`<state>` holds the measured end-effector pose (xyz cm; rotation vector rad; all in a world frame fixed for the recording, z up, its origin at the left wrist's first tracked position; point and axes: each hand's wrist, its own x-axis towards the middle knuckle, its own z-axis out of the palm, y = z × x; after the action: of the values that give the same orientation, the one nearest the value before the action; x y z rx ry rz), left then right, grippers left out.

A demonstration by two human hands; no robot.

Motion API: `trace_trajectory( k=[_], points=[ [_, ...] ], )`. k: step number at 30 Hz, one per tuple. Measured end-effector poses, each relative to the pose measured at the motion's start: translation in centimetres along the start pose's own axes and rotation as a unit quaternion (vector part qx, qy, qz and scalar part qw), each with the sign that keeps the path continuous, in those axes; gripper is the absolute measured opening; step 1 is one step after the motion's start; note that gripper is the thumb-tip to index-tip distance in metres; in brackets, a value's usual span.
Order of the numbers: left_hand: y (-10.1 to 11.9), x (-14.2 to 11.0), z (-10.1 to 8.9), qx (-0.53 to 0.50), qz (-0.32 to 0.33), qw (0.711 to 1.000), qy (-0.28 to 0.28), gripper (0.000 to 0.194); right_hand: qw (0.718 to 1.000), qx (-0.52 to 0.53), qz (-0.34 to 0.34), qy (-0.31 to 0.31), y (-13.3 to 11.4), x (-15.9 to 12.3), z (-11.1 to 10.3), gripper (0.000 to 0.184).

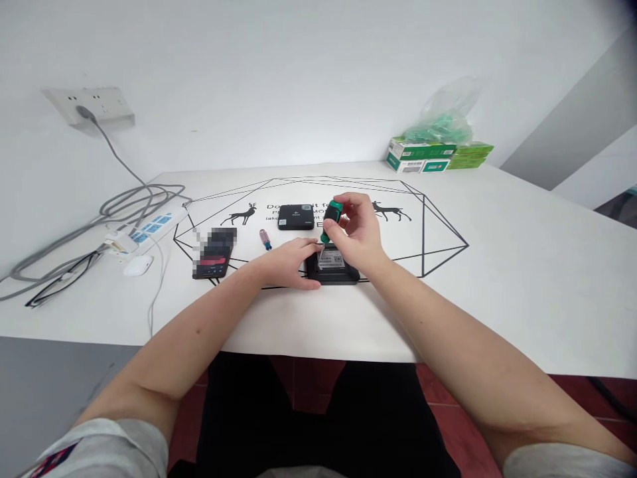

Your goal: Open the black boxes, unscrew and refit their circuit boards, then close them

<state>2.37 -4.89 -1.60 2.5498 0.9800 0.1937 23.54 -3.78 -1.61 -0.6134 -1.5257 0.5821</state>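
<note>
A black, flat electronic box [343,275] with a white printed label lies on the table in front of me. My left hand [290,263] grips its left side, thumb at the near edge and fingers over the far part. Above the box, my right hand [363,229] is closed around the handle of a green and black screwdriver [332,214]. The screwdriver stands nearly upright, its shaft pointing down to the far left part of the box, beside my left fingertips. Exactly where the tip touches is too small to make out.
A second black box [295,217] lies behind, with a small screwdriver [265,239] to its left. Further left are a phone [217,253], a white earbud case [138,265], a power strip [158,226] and coiled cables. Green-and-white cartons [423,156] stand against the wall.
</note>
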Motion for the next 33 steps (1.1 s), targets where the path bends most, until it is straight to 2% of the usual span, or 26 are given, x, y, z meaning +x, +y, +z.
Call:
trace_trajectory(
  k=[5, 12, 15, 18, 22, 24, 27, 30, 33],
  points=[
    [-0.4, 0.1, 0.0, -0.002, 0.007, 1.0, 0.002, 0.093, 1.0, -0.007, -0.004, -0.026, -0.2, -0.1, 0.0, 0.037],
    [-0.7, 0.1, 0.4, 0.017, 0.026, 1.0, 0.003, 0.093, 0.995, -0.059, -0.057, -0.054, -0.6, -0.1, -0.1, 0.04],
    [-0.8, 0.1, 0.4, 0.028, 0.014, 1.0, -0.004, 0.098, 0.995, -0.031, -0.066, -0.071, -1.1, 0.0, -0.3, 0.032],
    [-0.7, 0.1, 0.3, 0.043, -0.011, 0.999, -0.02, 0.101, 0.993, 0.059, -0.025, -0.095, -1.7, 0.0, -0.3, 0.021],
    [-0.7, 0.1, 0.2, 0.053, -0.002, 0.998, -0.018, 0.099, 0.974, 0.15, 0.088, -0.146, -2.0, 0.2, -0.4, 0.024],
    [-0.8, 0.1, 0.3, 0.052, -0.004, 0.998, -0.018, 0.099, 0.977, 0.136, 0.098, -0.135, -1.8, 0.4, -0.4, 0.031],
    [-0.8, 0.1, 0.4, 0.044, -0.018, 0.999, -0.026, 0.099, 0.989, 0.106, 0.076, -0.077, -1.6, 0.7, -0.4, 0.039],
    [-0.7, 0.1, 0.3, 0.041, -0.024, 0.998, -0.028, 0.097, 0.984, 0.139, 0.087, -0.069, -2.1, 0.9, -0.3, 0.032],
    [-0.7, 0.1, 0.2, 0.047, -0.024, 0.998, -0.032, 0.097, 0.963, 0.209, 0.143, -0.096, -3.0, 0.8, -0.1, 0.021]
  ],
)
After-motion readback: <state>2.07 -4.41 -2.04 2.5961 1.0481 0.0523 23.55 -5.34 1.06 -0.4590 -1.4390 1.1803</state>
